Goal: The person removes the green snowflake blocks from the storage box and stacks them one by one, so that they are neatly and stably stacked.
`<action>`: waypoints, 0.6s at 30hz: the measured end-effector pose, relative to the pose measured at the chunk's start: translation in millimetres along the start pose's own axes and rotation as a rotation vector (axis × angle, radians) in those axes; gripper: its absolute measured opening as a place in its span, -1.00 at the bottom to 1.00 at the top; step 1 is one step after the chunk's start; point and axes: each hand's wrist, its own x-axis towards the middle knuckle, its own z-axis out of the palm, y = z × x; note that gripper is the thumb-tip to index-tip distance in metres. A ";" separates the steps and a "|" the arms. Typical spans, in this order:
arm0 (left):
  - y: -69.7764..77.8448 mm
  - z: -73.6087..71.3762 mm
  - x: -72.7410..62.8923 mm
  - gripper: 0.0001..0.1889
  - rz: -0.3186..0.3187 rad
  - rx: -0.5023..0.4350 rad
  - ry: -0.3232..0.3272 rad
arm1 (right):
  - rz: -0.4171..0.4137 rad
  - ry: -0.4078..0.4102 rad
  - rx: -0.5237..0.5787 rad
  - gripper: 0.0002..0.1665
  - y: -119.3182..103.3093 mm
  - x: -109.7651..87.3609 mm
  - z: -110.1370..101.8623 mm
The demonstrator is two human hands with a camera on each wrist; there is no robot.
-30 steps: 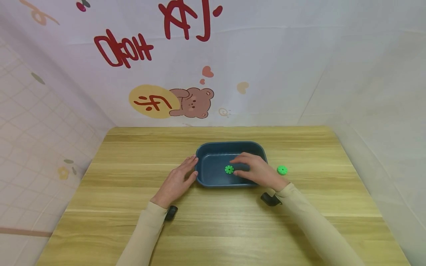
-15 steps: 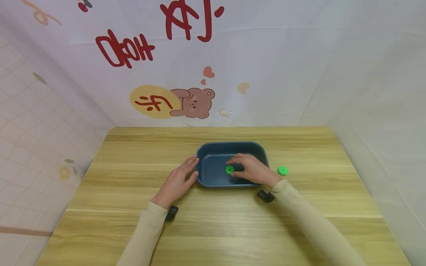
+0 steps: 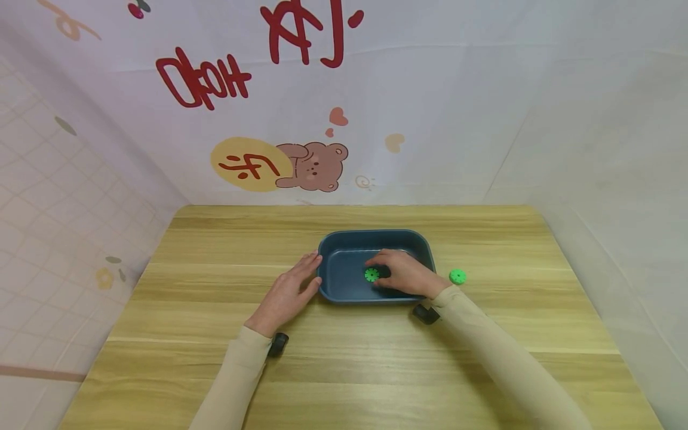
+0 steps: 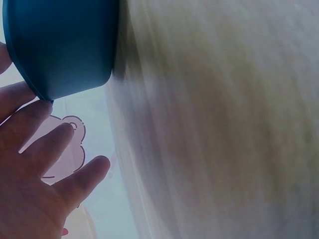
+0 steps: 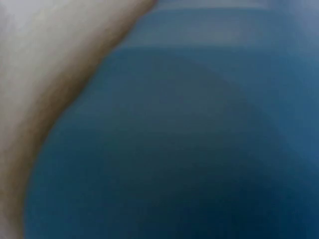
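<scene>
A dark blue oblong tub (image 3: 344, 263) stands on the wooden table. My left hand (image 3: 285, 298) lies against its left end, fingers spread; in the left wrist view the fingertips touch the outside of the tub near its rim. Inside the tub is a green notched disc (image 3: 372, 275) with a small centre hole. My right hand (image 3: 405, 273) reaches in over the right side, thumb and forefinger apart on either side of that disc; whether they touch it cannot be told. The right wrist view is blurred, showing blue tub wall and part of the hand.
Another green disc (image 3: 458, 276) lies on the table (image 3: 355, 370) just right of the tub, close to the right wrist. A printed white cloth (image 3: 441, 107) hangs behind the table's far edge. Black wrist cameras sit under both wrists.
My right hand has shifted a little left and lower, its fingertips now straddling the disc in the tub. The left hand stays against the tub, and both discs keep their places.
</scene>
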 end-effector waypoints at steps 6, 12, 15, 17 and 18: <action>0.9 -0.1 -0.3 -0.42 -0.008 -0.007 -0.003 | 0.014 -0.007 -0.018 -0.45 3.7 3.6 2.1; 0.5 0.3 -0.5 -0.42 -0.011 -0.009 -0.002 | 0.030 -0.020 -0.039 -0.46 3.0 5.3 3.2; 0.2 0.4 -0.5 -0.42 -0.008 -0.013 -0.001 | 0.032 -0.020 -0.034 -0.46 2.1 5.7 3.3; 0.0 0.3 -0.4 -0.43 -0.003 -0.018 0.001 | 0.031 -0.017 -0.036 -0.47 1.7 6.1 3.5; 0.0 0.2 -0.3 -0.43 -0.001 -0.019 0.001 | 0.030 -0.017 -0.041 -0.48 1.7 6.3 3.7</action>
